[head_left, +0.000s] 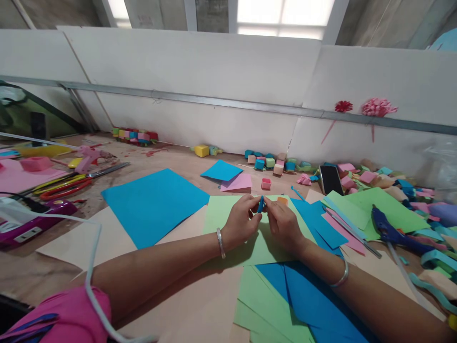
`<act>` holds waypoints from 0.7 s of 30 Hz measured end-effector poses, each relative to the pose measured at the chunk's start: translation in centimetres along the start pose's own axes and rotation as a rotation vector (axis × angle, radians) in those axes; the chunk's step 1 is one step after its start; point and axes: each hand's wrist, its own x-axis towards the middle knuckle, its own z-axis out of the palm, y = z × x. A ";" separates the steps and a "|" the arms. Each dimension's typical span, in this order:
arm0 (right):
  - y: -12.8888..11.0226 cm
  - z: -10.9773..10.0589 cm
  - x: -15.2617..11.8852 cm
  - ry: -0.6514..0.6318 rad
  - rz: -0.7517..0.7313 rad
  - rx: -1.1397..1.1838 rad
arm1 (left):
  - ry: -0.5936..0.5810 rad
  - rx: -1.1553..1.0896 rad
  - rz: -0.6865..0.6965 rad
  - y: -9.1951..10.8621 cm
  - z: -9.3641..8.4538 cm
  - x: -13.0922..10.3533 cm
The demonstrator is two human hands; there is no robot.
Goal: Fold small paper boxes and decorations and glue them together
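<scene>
A small folded blue paper piece (261, 204) is pinched between both hands, above a light green sheet (221, 214). My left hand (243, 220) grips it from the left, fingers curled. From the right, my right hand (284, 224) holds its other side with thumb and fingertips closed. Just behind the right hand lies a small orange paper piece (282, 200). A small pink paper box (266, 183) stands beyond the hands.
Large blue sheet (157, 205) at left, scissors (85, 180) and pink glue gun (91, 158) beyond. At right: phone (331, 180), tweezers (353, 232), blue glue gun (392, 228), many folded paper pieces (389, 178). A white cord (93, 267) crosses my left arm.
</scene>
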 end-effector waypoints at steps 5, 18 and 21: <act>0.1 -0.4 0.2 0.038 0.100 0.085 | 0.022 0.029 0.027 -0.5 0.1 0.0; -0.3 -0.9 0.8 0.032 0.191 0.109 | 0.009 -0.058 -0.028 -0.1 -0.6 0.4; -0.4 -1.0 0.8 -0.011 0.162 0.114 | 0.019 -0.072 -0.081 -0.8 -0.2 0.5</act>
